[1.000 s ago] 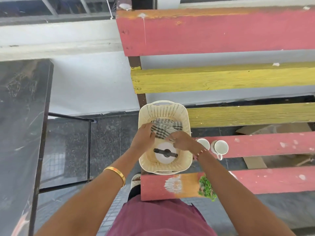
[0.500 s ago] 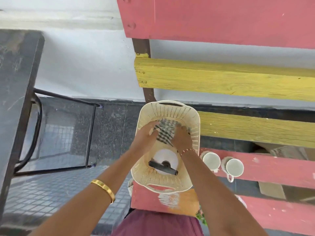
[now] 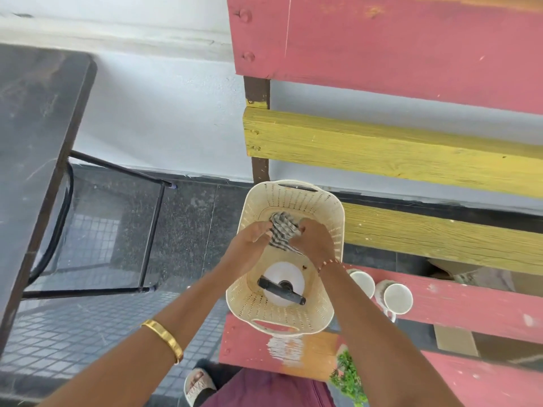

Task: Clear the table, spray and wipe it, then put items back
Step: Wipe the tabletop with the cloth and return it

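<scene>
Your cream plastic basket with holes (image 3: 329, 212) sits on the slatted wooden desk (image 3: 470, 306), at its left end. Inside the basket, the checked grey cloth (image 3: 282, 230) lies at the far side, with your left hand (image 3: 248, 245) and right hand (image 3: 316, 240) on either side of it. The white spray bottle with a black trigger (image 3: 283, 284) lies nearer you. Two white cups (image 3: 395, 298) stand just right of the basket. A small green plant (image 3: 348, 377) is near your right arm. A dark stone table (image 3: 32, 142) stands far left.
</scene>
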`<control>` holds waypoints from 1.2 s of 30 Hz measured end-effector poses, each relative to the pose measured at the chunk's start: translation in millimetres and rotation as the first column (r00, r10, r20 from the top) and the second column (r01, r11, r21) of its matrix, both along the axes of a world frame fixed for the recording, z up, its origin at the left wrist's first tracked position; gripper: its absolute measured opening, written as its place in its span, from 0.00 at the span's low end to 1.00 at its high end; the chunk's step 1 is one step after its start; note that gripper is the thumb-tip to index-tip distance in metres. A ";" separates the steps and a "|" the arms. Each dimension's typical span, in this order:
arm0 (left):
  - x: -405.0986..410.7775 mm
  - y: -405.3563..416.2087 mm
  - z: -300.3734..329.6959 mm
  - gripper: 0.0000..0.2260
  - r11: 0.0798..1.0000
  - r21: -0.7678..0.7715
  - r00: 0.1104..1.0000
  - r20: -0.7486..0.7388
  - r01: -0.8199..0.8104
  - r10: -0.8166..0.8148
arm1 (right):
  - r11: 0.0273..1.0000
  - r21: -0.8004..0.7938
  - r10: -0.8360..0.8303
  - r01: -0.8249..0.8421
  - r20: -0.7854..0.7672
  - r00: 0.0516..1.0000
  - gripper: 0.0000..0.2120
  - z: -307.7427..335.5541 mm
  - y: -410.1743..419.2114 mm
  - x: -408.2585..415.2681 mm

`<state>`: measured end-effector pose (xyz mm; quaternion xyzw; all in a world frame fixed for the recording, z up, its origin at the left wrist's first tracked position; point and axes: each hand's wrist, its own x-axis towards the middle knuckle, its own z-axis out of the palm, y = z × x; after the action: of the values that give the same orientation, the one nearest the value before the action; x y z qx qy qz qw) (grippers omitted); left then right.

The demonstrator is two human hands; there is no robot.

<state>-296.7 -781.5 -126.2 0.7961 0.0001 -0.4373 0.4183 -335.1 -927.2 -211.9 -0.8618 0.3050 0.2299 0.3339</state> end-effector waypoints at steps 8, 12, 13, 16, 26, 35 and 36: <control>3.5 22.7 46.3 0.16 0.985 -0.052 0.985 -0.056 -0.165 0.162 | 0.816 0.394 -0.533 0.423 0.229 0.815 0.11 101.6 6.0 1.1; 0.6 44.3 78.2 0.16 0.918 -0.175 0.913 -0.273 -0.356 0.302 | 0.742 0.537 -0.593 0.400 0.249 0.766 0.06 164.3 45.5 -6.0; -1.6 53.5 87.5 0.15 0.895 -0.224 0.902 -0.296 -0.386 0.315 | 0.703 0.599 -0.614 0.382 0.241 0.752 0.06 177.5 60.5 -8.9; -12.5 97.3 115.6 0.10 0.826 -0.353 0.892 -0.273 -0.440 0.359 | 0.611 0.718 -0.645 0.333 0.208 0.735 0.06 208.2 113.1 -22.1; -43.7 277.2 160.2 0.09 0.638 -0.531 0.824 -0.261 -0.557 0.502 | 0.437 0.893 -0.578 0.106 0.188 0.794 0.08 253.4 288.2 -45.0; -56.5 443.3 170.9 0.11 0.493 -0.524 0.671 -0.224 -0.694 0.707 | 0.669 0.743 -0.329 -0.026 0.328 0.886 0.07 259.7 453.2 -18.6; -56.1 461.6 172.8 0.11 0.470 -0.529 0.647 -0.213 -0.706 0.732 | 0.684 0.728 -0.304 -0.046 0.341 0.890 0.08 260.8 473.5 -15.3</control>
<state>-352.8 -319.9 46.6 0.5669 0.1946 -0.1821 0.7795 -350.4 -453.6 48.9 -0.6656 0.1692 0.1071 0.7189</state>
